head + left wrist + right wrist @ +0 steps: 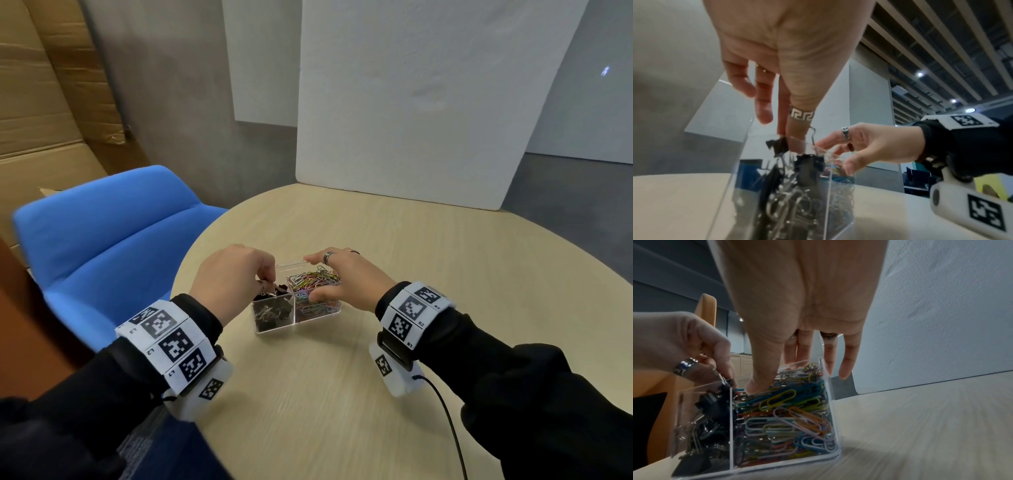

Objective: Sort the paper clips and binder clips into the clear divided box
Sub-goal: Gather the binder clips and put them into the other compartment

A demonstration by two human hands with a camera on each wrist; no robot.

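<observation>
The clear divided box (274,329) stands on the round wooden table (394,240). Its left compartment holds black binder clips (272,311) and its right one is piled with coloured paper clips (320,306). Above the left compartment, my left hand (269,286) pinches a black binder clip (778,145) between the ringed thumb and a fingertip. My right hand (318,275) is spread over the paper clips (787,410). Its thumb presses into the pile, and its straight fingers (845,369) reach past the far rim of the box (833,402).
A blue chair (113,240) stands close to the table's left edge. White foam boards (411,120) lean at the table's far side, and cardboard (34,102) is stacked at the far left. A black cable (445,411) trails from my right wrist.
</observation>
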